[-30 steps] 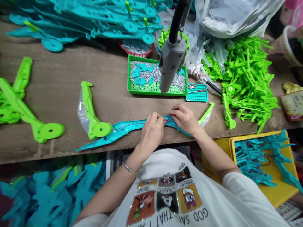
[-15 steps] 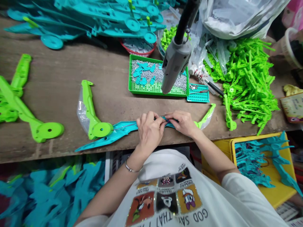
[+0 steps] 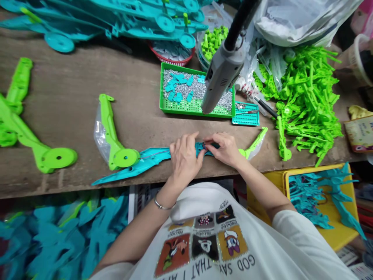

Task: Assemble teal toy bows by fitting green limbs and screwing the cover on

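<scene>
A long turquoise plastic part (image 3: 155,155) lies along the table's front edge, a thin wire (image 3: 154,155) running over it. My left hand (image 3: 185,155) is laid across its middle, fingers over the far edge and thumb on the near side, gripping it. Just to the right, my right hand (image 3: 223,149) pinches at the part, where reddish wire shows by the fingertips; the fingers partly hide it. A lime-green arm piece (image 3: 125,158) with a clear plastic blade sits on the part's left end. A smaller lime-green arm (image 3: 253,146) sticks out beyond my right hand.
A grey powered screwdriver (image 3: 223,74) hangs over the green tray (image 3: 198,111) of screws and turquoise pieces. Lime-green parts (image 3: 309,105) are heaped at right. Turquoise parts (image 3: 87,23) are stacked at the back, others fill a yellow bin (image 3: 339,233). Another lime-green arm (image 3: 58,157) lies left.
My left fingers have straightened and the thumb has drawn away from my right fingertips, uncovering more of the part between the hands. My right hand stays at the same spot, still pinching.
</scene>
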Motion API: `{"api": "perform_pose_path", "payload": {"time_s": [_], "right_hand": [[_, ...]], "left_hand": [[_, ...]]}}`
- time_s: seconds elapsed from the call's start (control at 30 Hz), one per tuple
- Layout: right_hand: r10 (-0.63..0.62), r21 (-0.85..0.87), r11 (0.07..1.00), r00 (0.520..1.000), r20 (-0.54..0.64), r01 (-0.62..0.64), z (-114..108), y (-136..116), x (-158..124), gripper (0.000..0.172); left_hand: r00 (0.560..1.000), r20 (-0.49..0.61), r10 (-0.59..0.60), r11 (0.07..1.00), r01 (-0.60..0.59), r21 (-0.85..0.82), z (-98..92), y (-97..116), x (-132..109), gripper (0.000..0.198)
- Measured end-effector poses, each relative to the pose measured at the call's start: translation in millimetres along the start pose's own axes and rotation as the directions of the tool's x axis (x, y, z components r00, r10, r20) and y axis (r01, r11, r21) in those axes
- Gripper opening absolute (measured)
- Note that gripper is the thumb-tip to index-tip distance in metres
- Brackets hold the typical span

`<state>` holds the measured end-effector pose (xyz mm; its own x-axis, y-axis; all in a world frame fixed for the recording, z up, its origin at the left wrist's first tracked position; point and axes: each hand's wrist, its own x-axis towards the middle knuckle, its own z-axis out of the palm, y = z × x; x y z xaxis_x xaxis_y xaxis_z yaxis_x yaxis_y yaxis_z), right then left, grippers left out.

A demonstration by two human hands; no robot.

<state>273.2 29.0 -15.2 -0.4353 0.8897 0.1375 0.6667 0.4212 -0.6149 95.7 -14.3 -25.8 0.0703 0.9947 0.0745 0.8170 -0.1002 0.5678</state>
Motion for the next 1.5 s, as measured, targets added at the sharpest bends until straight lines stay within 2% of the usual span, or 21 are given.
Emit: {"api": "perform_pose_path", "payload": {"time_s": [0.1, 0.33, 0.5, 0.6, 0.67, 0.73, 0.8, 0.87, 0.93, 1.03, 1.13, 1.3, 1.4, 1.5], "right_hand": [[-0.058, -0.038, 0.997, 0.997, 0.041, 0.060, -2, 1, 0, 0.008], [-0.091, -0.178, 0.978, 0.992, 0.091, 0.106, 1, -1, -1, 0.012], [-0.145, -0.163, 0.972, 0.977, 0.158, 0.171, 0, 4, 2, 0.015], [-0.155, -0.149, 0.971, 0.970, 0.187, 0.184, -7, 2, 2, 0.022], [-0.144, -0.125, 0.976, 0.962, 0.233, 0.176, -14, -3, 3, 0.033], [-0.104, -0.022, 0.993, 0.951, 0.292, 0.116, -21, -6, 7, 0.044], [-0.005, 0.133, 0.990, 0.953, 0.303, -0.037, -25, -4, 15, 0.045], [0.112, 0.256, 0.948, 0.951, 0.288, -0.189, -24, 3, 26, 0.031], [0.160, 0.307, 0.916, 0.937, 0.309, -0.258, -19, 12, 38, 0.013], [0.119, 0.319, 0.908, 0.898, 0.424, -0.271, -15, 19, 53, 0.007], [0.087, 0.280, 0.928, 0.875, 0.477, -0.246, -16, 15, 59, 0.003], [0.038, 0.210, 0.969, 0.913, 0.405, -0.133, -18, 9, 50, 0.005], [0.060, 0.306, 0.935, 0.931, 0.360, -0.178, -15, 13, 40, 0.010], [0.098, 0.486, 0.824, 0.919, 0.382, -0.290, -12, 19, 33, 0.024]], "left_hand": [[1.000, -0.001, 0.010, 1.000, -0.010, -0.017, 0.8, -1, -1, 0.049], [1.000, 0.014, 0.017, 0.997, -0.016, -0.074, 1.9, -3, -4, 0.054], [0.999, 0.033, 0.000, 0.996, 0.003, -0.085, 1.5, -3, -3, 0.057], [1.000, 0.025, 0.008, 0.997, -0.006, -0.073, 2.6, -3, -3, 0.056], [1.000, 0.012, 0.015, 0.998, -0.014, -0.058, 3.4, -4, -4, 0.056], [1.000, 0.010, 0.011, 0.999, -0.011, -0.048, 3.6, -4, -4, 0.057], [1.000, 0.017, 0.007, 0.999, -0.006, -0.049, 3.3, -4, -4, 0.057], [1.000, 0.019, 0.006, 0.998, -0.005, -0.056, 2.8, -4, -3, 0.057], [1.000, 0.015, 0.006, 0.998, -0.005, -0.056, 2.8, -4, -3, 0.058], [1.000, 0.009, 0.018, 0.999, -0.017, -0.042, 3.8, -5, -4, 0.058], [0.999, 0.001, 0.033, 0.999, -0.033, -0.031, 5.5, -6, -5, 0.061], [0.999, -0.013, 0.046, 0.999, -0.046, -0.009, 7.1, -7, -5, 0.060], [0.998, -0.021, 0.055, 0.998, -0.055, -0.009, 7.7, -8, -6, 0.060], [0.997, -0.032, 0.067, 0.998, -0.068, -0.015, 8.5, -9, -6, 0.060]]}}
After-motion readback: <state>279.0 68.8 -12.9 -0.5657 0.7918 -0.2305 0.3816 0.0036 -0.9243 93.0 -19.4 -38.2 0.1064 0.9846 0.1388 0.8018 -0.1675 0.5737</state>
